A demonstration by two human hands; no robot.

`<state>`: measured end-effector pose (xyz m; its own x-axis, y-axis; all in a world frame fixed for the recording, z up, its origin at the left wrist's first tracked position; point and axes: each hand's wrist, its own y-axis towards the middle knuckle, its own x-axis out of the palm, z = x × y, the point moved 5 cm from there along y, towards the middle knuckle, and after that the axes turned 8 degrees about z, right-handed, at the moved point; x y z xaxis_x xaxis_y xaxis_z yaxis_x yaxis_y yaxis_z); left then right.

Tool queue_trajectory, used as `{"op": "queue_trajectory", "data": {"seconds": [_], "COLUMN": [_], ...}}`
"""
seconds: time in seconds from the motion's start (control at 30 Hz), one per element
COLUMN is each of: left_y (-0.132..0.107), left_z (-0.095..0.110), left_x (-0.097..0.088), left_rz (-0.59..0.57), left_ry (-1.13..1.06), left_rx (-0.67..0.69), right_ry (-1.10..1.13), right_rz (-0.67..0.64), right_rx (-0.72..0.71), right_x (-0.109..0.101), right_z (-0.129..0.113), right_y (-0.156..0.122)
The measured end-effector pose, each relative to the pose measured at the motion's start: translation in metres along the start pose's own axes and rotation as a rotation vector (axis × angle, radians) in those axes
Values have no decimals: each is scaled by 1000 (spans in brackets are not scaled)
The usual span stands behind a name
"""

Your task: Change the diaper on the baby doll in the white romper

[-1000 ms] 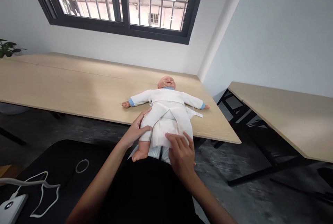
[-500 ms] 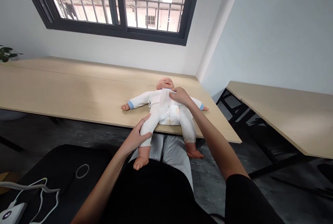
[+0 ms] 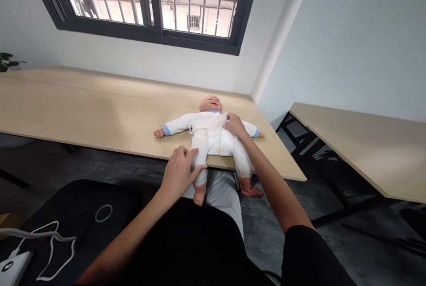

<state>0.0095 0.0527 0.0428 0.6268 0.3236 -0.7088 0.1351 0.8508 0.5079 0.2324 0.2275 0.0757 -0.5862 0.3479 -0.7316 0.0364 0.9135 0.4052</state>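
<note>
Got a loosely spread left hand (image 3: 179,170) over one leg (image 3: 200,142) of the doll (image 3: 199,122), face-up with both feet (image 3: 199,194) past the table (image 3: 116,113) edge. Farther up, got a right hand (image 3: 234,125) pinching a thin white sheet (image 3: 217,123); probably best to lift gently, steadying that leg.

A doll (image 3: 201,123) lies on a table (image 3: 100,104). Left of the doll, in the wearer's view, wide tabletop gives a hand room to pass; past its head, a narrower strip runs to the wall (image 3: 186,73). The right hand (image 3: 234,124) blocks its chest, the left hand (image 3: 179,170) its near-left leg; between its legs, a gap opens.
</note>
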Motion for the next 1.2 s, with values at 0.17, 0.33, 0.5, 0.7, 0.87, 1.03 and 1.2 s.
{"op": "queue_trajectory", "data": {"seconds": [0.17,0.33,0.5,0.7,0.87,1.03,1.2], "left_y": [48,99,136,171,193,201,200], "left_z": [59,69,60,45,32,27,27], "left_x": [24,65,72,94,111,114,112], "left_rz": [-201,-420,-428,-508,-536,-552,-540], "left_ry": [-95,-312,-346,-200,-188,-296,-313], "left_rx": [622,712,642,591,509,475,469], "right_ry": [138,281,225,-256,-236,123,529], "right_rz": [52,165,285,224,213,320,449], "right_rx": [106,237,231,139,140,219,310], "right_x": [2,-5,-33,-47,-45,-50,-63], "right_z": [13,30,61,98,103,106,101], "right_y": [1,-6,-43,-99,-109,-107,-89]}}
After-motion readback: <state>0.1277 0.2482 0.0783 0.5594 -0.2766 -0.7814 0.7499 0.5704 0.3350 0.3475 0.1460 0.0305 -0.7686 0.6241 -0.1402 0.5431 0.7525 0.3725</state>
